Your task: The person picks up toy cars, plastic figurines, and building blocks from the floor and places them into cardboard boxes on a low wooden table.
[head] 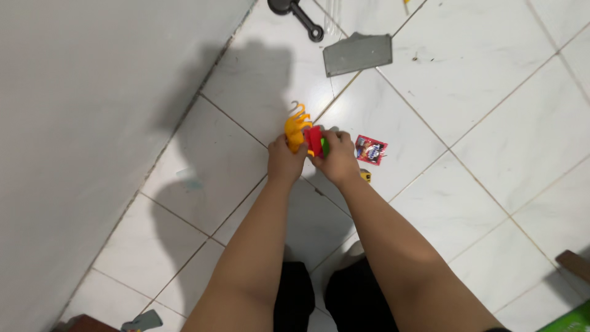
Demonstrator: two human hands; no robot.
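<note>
hands together low over white floor tiles (203, 178). left hand (284, 161) clenched on yellow toy animal (296, 127), curled tail up. right hand (337, 158) grasping red and green toy piece (316, 141), touching the yellow toy. red sachet (370, 149) just beside right hand. grey dustpan (357, 54) and black handle (302, 16) well apart, farther off.

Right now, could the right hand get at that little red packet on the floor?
Probably yes. The red packet lies on bare tile just beside the right hand, with nothing between them, though that hand is gripping a red and green toy piece and would need to free its fingers.
</note>
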